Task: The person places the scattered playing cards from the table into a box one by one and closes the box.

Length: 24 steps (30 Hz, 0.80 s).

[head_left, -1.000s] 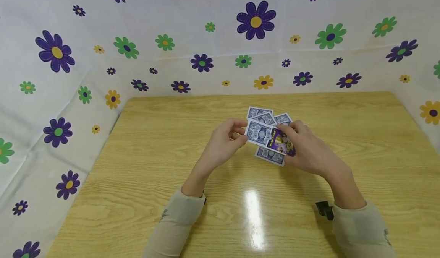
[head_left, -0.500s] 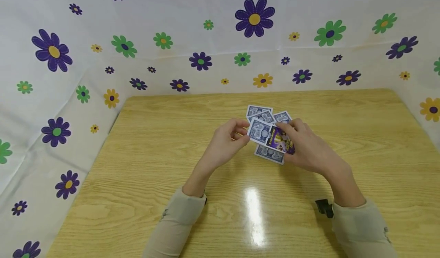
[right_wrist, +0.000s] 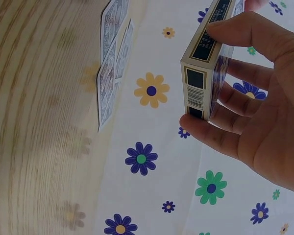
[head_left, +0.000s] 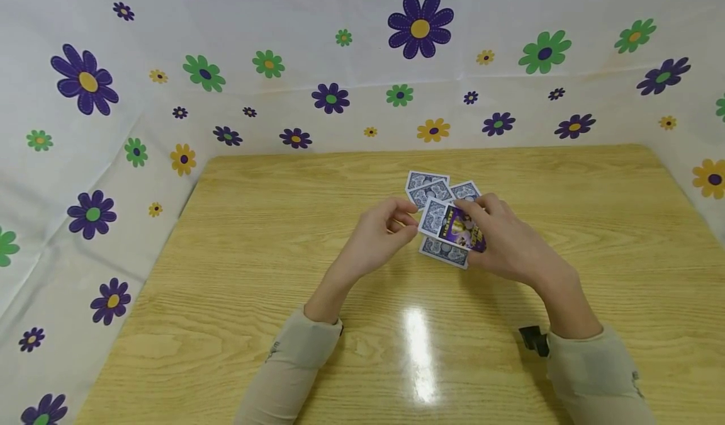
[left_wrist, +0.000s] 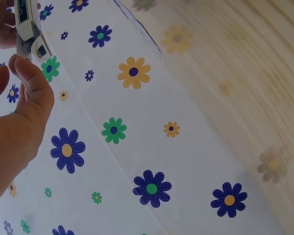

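Flowered cloth (head_left: pixel 306 34) behind wooden tabletop (head_left: pixel 243 249)
Right grip (head_left: pixel 512 245) pinches a card box (head_left: pixel 461 227), cards (head_left: pixel 428 192) just below; left grip (head_left: pixel 378 233), loosely parted, beside it

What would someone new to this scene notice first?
Probably the big purple flower printed high on the white cloth behind the table. Next, around the table's middle, come the blue-backed cards and, raised over them, the purple-fronted card box in the person's right grip. Another card juts from the box's end, beside the left grip.
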Tool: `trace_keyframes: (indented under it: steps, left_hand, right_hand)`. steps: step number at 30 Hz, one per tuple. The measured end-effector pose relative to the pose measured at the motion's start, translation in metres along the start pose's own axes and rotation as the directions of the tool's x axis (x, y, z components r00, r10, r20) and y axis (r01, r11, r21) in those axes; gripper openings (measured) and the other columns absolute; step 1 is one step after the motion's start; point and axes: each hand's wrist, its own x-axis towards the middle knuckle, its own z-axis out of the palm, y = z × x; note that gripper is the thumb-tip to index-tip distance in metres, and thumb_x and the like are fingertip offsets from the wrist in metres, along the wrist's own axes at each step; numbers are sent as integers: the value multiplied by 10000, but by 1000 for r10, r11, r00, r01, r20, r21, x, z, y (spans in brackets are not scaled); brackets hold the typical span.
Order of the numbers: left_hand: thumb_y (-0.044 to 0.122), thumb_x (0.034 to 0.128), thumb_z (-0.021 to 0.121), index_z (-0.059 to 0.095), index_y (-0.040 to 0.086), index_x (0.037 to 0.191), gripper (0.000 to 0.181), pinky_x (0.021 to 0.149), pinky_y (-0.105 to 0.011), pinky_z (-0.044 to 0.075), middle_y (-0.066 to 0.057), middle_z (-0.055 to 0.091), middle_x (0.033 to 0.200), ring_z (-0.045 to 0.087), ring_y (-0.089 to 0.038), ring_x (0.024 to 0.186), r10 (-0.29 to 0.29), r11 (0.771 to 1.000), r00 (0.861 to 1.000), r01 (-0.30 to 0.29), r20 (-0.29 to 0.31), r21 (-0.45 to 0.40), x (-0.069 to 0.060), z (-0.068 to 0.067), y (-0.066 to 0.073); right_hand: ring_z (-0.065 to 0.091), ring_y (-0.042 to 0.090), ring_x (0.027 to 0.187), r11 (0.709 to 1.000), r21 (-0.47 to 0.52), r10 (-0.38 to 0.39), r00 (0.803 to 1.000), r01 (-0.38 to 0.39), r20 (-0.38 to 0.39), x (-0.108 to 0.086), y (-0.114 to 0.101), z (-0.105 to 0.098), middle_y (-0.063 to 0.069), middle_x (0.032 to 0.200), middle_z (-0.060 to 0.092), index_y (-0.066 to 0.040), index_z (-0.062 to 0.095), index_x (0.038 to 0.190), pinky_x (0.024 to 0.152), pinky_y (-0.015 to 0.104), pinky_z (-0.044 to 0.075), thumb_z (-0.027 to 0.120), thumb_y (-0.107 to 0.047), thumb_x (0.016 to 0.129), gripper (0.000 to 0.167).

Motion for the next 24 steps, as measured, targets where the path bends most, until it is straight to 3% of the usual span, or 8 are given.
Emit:
trace_keyframes:
  steps: [24]
  left_hand:
    - [91, 958, 631, 602, 25, 1260, 311, 683, -234, 530, -88, 671, 1053, 626, -174, 857, 26, 1000, 996, -27, 80, 14, -2, 13, 1]
  right_hand:
    - [453, 333, 1109, 1000, -7, -7, 1000, 7, 7, 0, -1, 3, 202, 1309, 413, -48, 378, 1506, 914, 503, 505, 786, -103, 801, 817]
